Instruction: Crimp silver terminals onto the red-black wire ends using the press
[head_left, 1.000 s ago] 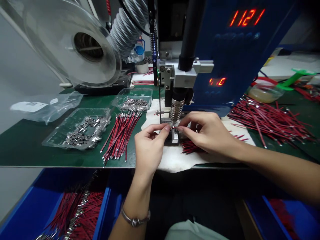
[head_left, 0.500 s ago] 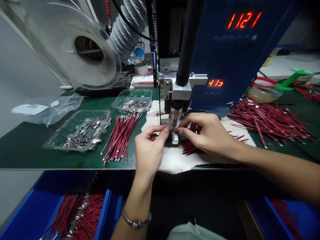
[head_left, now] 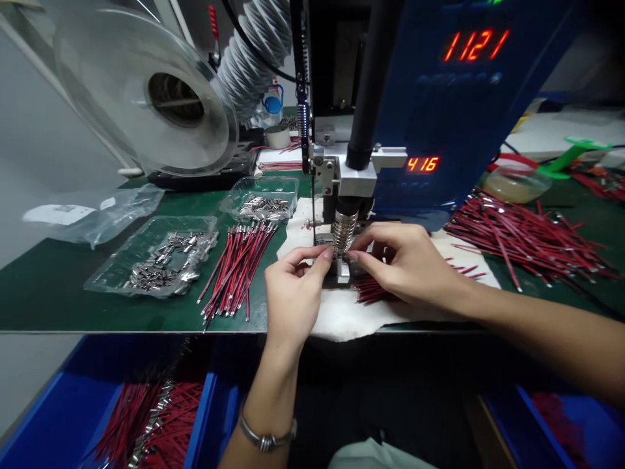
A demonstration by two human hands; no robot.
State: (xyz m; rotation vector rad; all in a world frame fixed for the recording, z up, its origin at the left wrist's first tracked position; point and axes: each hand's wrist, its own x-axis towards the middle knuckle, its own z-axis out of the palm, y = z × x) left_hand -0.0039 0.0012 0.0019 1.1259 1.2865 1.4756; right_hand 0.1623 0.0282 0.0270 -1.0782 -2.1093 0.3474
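Both my hands meet at the small metal fixture (head_left: 342, 270) under the machine's ribbed metal tip (head_left: 344, 229). My left hand (head_left: 291, 294) pinches something tiny at the fixture's left side, thumb and forefinger pressed together. My right hand (head_left: 409, 264) pinches from the right, fingers curled over a small bundle of red and black wires (head_left: 367, 288) lying on the white cloth (head_left: 342, 312). What sits between the fingertips is too small to make out.
A blue machine (head_left: 454, 111) with red number displays stands behind. Left on the green mat (head_left: 58, 286) lie a wire bundle (head_left: 237, 267), two clear trays of metal terminals (head_left: 161, 257), a plastic bag and a large clear reel (head_left: 146, 91). A big wire pile (head_left: 522, 234) lies right. Blue bins (head_left: 146, 417) sit below.
The machine's head with its ribbed tip has come down onto the fixture. The lower display changed to 416. My hands stayed pinched at the fixture.
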